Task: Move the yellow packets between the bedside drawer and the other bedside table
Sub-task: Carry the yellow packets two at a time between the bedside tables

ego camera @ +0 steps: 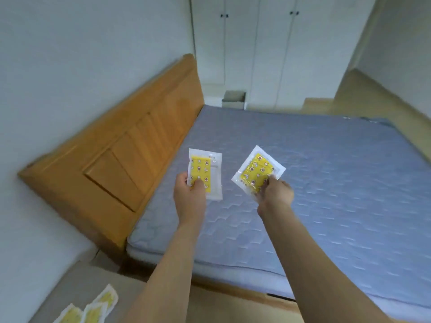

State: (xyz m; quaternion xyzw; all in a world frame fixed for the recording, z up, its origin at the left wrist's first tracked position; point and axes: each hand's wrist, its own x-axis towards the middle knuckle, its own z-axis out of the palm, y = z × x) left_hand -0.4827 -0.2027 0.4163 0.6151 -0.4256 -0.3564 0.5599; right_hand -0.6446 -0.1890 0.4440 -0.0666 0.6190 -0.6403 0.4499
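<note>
A bed with a blue quilted mattress (pixel 303 183) fills the room, its wooden headboard (pixel 121 155) against the left wall and white wardrobe doors (pixel 256 43) behind; beyond the far edge of the bed stands a small open drawer (pixel 233 100), though whether it belongs to a bedside table cannot be told; a grey surface (pixel 77 287) at the lower left carries three more yellow packets (pixel 93 308) lying close together; over the mattress two bare arms reach out, the left hand (pixel 189 194) gripping one yellow packet (pixel 205 173) by its lower edge, thumb curled over the front, and the right hand (pixel 277 192) pinching a second yellow packet (pixel 257 172) at its lower corner, tilted; both packets are held in the air, well apart from the drawer and clear of the bed; they look thin, light and floppy, sealed in clear glossy film that is likely slippery, so a firm pinch on the flat sealed border should hold better than a grasp across the middle
</note>
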